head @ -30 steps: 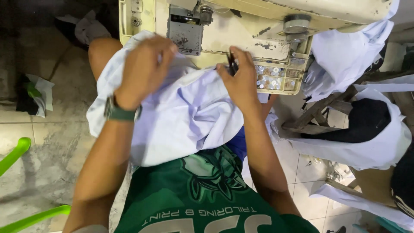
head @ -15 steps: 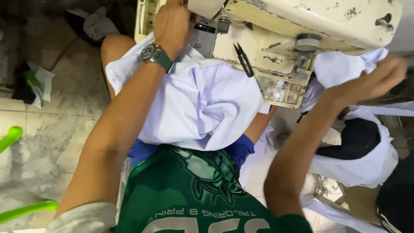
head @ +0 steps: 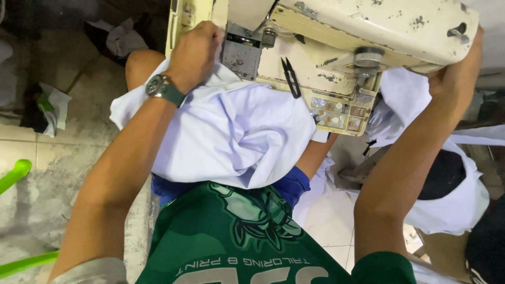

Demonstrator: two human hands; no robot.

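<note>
Grey tiled floor (head: 47, 173) lies below. Nearest, white cloth (head: 236, 137) drapes the lap. Farther, left hand (head: 194, 52), fingers curled, presses the cloth by a cream sewing machine (head: 368, 26); right hand (head: 457, 73) grips its far-right end.

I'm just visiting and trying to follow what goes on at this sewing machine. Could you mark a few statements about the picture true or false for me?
1. The left hand presses on the white cloth by the machine's needle end. True.
2. The right hand rests on the person's lap. False: it is up at the right end of the sewing machine.
3. A green wristwatch sits on the left wrist. True.
4. Black thread snips are held in the right hand. False: they lie on the machine bed, untouched.
5. The cloth is bright red. False: it is white.
</note>
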